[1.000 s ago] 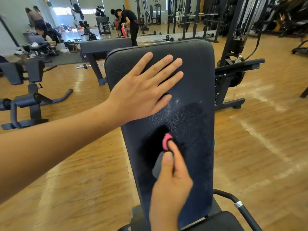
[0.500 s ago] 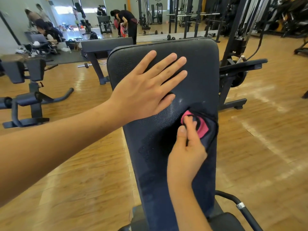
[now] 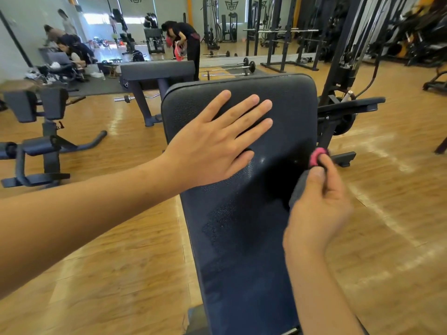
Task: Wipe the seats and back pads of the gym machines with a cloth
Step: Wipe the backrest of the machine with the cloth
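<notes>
Pebbled vinyl back pad w/ dark cloth.

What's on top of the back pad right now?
The left hand lies flat, fingers spread, on the upper back pad. The right hand grips a cloth at the pad's right edge. Pad under the palm and cloth is hidden.

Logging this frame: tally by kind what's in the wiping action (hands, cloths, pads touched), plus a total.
Back pads: 1, the black back pad
Cloths: 1, the pink and grey cloth
Hands: 2, left hand flat on the pad, right hand gripping the cloth
Total: 4
</notes>
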Tool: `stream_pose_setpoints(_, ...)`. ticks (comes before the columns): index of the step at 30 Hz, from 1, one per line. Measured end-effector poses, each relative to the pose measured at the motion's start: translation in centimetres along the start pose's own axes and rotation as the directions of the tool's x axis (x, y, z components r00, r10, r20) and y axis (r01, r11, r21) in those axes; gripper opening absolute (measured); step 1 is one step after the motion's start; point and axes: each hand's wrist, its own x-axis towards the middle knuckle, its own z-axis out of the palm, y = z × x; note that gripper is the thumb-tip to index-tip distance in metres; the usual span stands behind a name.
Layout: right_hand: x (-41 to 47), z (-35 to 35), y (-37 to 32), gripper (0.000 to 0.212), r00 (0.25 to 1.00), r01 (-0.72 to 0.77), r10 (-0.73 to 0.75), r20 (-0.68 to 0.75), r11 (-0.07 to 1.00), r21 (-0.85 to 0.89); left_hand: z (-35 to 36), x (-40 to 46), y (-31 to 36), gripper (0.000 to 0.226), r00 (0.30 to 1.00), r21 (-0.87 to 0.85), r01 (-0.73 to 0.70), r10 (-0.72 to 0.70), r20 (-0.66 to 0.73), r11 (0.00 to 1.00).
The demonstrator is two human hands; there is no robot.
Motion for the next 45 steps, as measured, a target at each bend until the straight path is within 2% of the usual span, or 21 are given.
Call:
stream_pose_setpoints(3,-2.3,2.2,0.5,0.031,0.991,0.057,-0.036,0.127,0.984,-0.167,-0.2,0.0,-0.3,0.059,1.000,-0.026,-0.014,0.015,0.025,1.000)
stream_pose_setpoints(8,-5.4,1.6,1.6,0.038,0.955,0.144,-0.090,0.282,0.974,-0.176,-1.2,0.4,-1.9,0.058,0.997,-0.037,-0.068,0.069,0.030,0.997)
stream_pose_setpoints(11,-5.8,0.9,1.6,0.039,0.941,0.172,-0.106,0.322,0.968,-0.185,-1.5,1.2,-4.2,0.058,1.000,-0.013,0.000,0.000,0.008,1.000)
stream_pose_setpoints(15,-4.7,0.7,0.0,0.034,0.966,0.103,-0.063,0.252,0.984,-0.148,-1.0,1.2,-4.7,0.059,0.999,-0.015,-0.018,0.019,0.039,1.000)
stream_pose_setpoints(20,-1.1,1.9,-1.4,0.031,0.994,0.095,-0.100,-0.040,0.988,-0.118,-1.1,1.1,-4.5,0.058,1.000,-0.022,-0.011,0.011,0.013,1.000)
stream_pose_setpoints(22,-0.9,3.3,-1.1,0.031,0.991,0.107,-0.115,-0.068,0.988,-0.115,-1.0,1.0,-4.5,0.057,1.000,-0.037,-0.001,0.002,0.011,0.999)
stream_pose_setpoints(26,-4.6,5.6,0.7,0.033,0.977,0.204,-0.193,0.090,0.970,-0.135,-0.7,1.1,-4.3,0.057,1.000,-0.034,0.007,-0.007,0.003,0.999)
stream_pose_setpoints(32,-7.0,3.1,3.0,0.035,0.862,0.443,-0.374,0.343,0.883,-0.152,-0.6,1.1,-4.3,0.056,1.000,0.019,0.009,-0.008,-0.024,1.000)
stream_pose_setpoints(34,-7.3,1.7,3.0,0.034,0.827,0.451,-0.361,0.430,0.884,-0.125,-0.7,1.2,-4.2,0.056,1.000,0.035,0.011,-0.010,-0.023,0.999)
stream_pose_setpoints(35,-7.1,1.0,2.7,0.034,0.840,0.406,-0.318,0.438,0.906,-0.121,-0.8,1.2,-4.2,0.056,1.000,0.039,0.010,-0.010,-0.017,0.999)
stream_pose_setpoints(38,-5.3,-0.4,0.6,0.032,0.953,0.129,-0.095,0.289,0.987,-0.099,-0.9,1.0,-4.2,0.057,1.000,0.039,0.003,-0.003,-0.008,0.999)
stream_pose_setpoints(39,-4.2,-0.6,-0.2,0.031,0.975,0.084,-0.064,0.211,0.993,-0.086,-0.9,1.0,-4.3,0.057,1.000,0.037,-0.004,0.004,-0.006,0.999)
stream_pose_setpoints(42,-0.5,-0.1,-1.8,0.030,0.994,0.105,-0.105,-0.002,0.993,-0.047,-1.1,0.9,-4.3,0.057,1.000,0.031,-0.020,0.019,0.007,0.999)
stream_pose_setpoints(44,0.4,1.5,-2.2,0.030,0.987,0.154,-0.155,-0.033,0.987,-0.040,-1.1,0.9,-4.2,0.057,1.000,0.027,-0.018,0.018,0.009,0.999)
stream_pose_setpoints(45,0.0,2.6,-2.1,0.030,0.986,0.168,-0.169,-0.004,0.984,-0.061,-1.1,1.0,-4.2,0.057,1.000,0.027,-0.018,0.018,0.006,0.999)
